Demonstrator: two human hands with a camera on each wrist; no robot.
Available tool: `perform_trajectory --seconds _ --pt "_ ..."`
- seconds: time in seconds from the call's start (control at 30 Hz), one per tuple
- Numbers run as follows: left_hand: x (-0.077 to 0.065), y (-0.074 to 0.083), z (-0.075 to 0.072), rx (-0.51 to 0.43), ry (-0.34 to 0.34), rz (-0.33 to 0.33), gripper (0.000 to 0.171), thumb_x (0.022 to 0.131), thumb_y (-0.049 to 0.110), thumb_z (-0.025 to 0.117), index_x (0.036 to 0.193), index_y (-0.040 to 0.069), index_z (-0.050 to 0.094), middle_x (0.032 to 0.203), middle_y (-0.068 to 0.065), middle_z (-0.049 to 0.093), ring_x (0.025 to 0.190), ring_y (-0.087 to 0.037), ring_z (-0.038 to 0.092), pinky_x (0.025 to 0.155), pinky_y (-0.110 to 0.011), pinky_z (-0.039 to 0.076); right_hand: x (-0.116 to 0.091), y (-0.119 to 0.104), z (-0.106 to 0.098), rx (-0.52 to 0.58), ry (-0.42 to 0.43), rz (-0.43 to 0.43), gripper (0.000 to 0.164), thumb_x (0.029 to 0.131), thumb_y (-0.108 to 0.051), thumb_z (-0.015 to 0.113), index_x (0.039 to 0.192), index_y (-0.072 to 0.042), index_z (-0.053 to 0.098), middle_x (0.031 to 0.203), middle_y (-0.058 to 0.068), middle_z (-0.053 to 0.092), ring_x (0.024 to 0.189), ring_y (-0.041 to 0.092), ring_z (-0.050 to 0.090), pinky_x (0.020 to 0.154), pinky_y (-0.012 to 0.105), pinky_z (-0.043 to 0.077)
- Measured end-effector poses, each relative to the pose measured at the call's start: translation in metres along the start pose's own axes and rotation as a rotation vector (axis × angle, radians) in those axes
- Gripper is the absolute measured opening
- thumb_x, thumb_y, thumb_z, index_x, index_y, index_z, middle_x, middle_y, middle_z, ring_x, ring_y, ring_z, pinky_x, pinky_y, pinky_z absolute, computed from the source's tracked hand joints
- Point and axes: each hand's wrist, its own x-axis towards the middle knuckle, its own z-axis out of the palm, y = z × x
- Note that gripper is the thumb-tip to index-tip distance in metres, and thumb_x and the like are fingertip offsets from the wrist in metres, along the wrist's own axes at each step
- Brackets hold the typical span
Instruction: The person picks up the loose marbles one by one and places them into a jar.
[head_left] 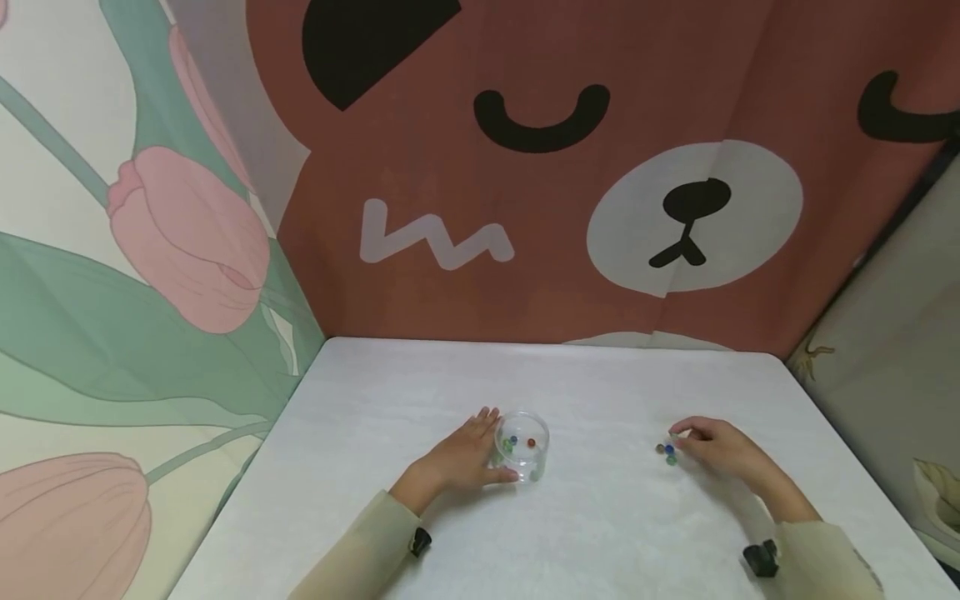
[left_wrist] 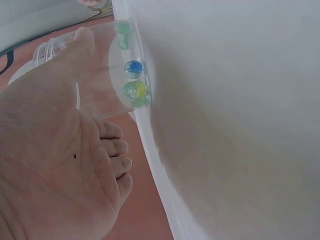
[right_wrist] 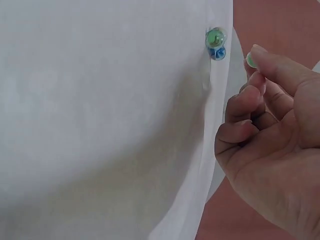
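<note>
A clear round jar (head_left: 542,457) stands upright on the white table, with several glass marbles on its bottom, among them a blue marble (left_wrist: 133,69) and a green marble (left_wrist: 123,27). My left hand (head_left: 463,454) holds the jar from its left side, thumb along the near wall and fingers toward the far side. Over to the right, my right hand (head_left: 720,446) pinches a green marble (right_wrist: 251,60) between thumb and forefinger. Just beside those fingertips, a small cluster of loose marbles lies on the table: a brown one (head_left: 660,448), a blue one (head_left: 669,449) and a green one (head_left: 671,460).
The white table (head_left: 600,533) reaches back to a hanging cloth (head_left: 555,292) with a brown bear print. A tulip-print cloth (head_left: 60,342) hangs along the left, and a pale curtain (head_left: 885,350) along the right.
</note>
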Motion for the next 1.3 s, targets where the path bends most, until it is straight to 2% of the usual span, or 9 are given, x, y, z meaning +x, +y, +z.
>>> perform_trajectory --seconds 0.37,0.7,1.07,1.3 --pt "0.001 -0.002 0.003 -0.001 0.0 -0.001 0.104 0.092 0.071 0.054 0.161 0.002 0.019 0.168 -0.014 0.016 0.157 -0.026 0.01 0.128 -0.037 0.012 -0.008 -0.022 0.009 0.072 0.009 -0.017 0.033 0.1 -0.026 0.066 0.124 -0.003 0.067 0.083 0.004 0.055 0.072 0.016 0.047 0.057 0.027 0.04" --pt "0.001 0.001 0.0 0.011 -0.001 0.001 0.105 0.092 0.071 0.055 0.161 0.0 0.018 0.168 -0.015 0.017 0.157 -0.027 0.01 0.128 -0.037 0.012 -0.01 -0.04 0.017 0.135 0.021 -0.106 0.038 0.099 -0.027 0.067 0.126 -0.001 0.065 0.082 0.012 0.06 0.067 0.012 0.047 0.056 0.026 0.041" --pt "0.0 0.002 -0.002 -0.007 0.007 0.009 0.104 0.091 0.069 0.057 0.16 0.0 0.02 0.168 -0.016 0.019 0.156 -0.029 0.012 0.128 -0.039 0.013 -0.012 -0.054 0.027 0.152 0.058 -0.102 0.038 0.098 -0.029 0.069 0.123 -0.001 0.067 0.076 0.007 0.056 0.065 0.02 0.049 0.054 0.028 0.041" --pt "-0.001 0.001 -0.002 -0.013 0.009 0.02 0.105 0.091 0.069 0.057 0.16 -0.002 0.021 0.167 -0.017 0.02 0.156 -0.031 0.014 0.128 -0.041 0.015 -0.009 -0.06 0.034 0.148 0.081 -0.133 0.034 0.097 -0.027 0.071 0.12 -0.002 0.069 0.076 0.002 0.053 0.064 0.013 0.046 0.054 0.026 0.04"
